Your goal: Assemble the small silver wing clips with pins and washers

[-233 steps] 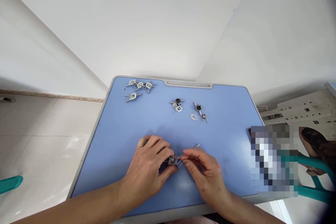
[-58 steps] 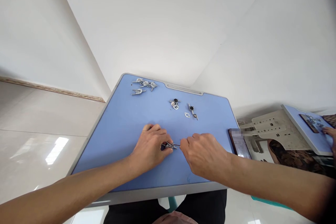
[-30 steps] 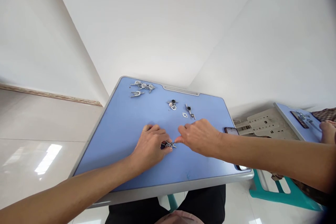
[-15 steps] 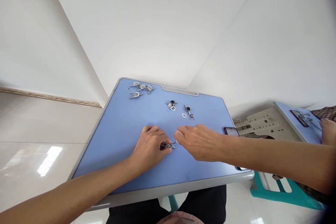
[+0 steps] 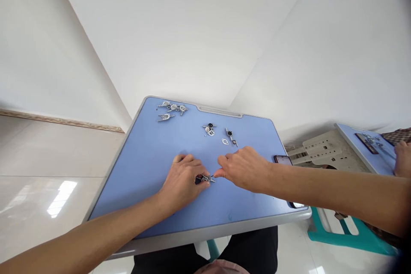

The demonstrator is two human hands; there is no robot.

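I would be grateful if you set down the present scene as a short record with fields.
Left hand: the left hand grips a metal part
Right hand: the right hand is curled, thumb at the part's right end; whether it holds anything is hidden
Surface: blue table
Far left corner: group of metal parts
Beyond the hands: small cluster, flat plate, black-capped piece
Right edge: phone, partly covered by the right forearm
Nearby: co-worker's hand

White walls meet behind a blue-topped desk on glossy pale tiles reflecting light.
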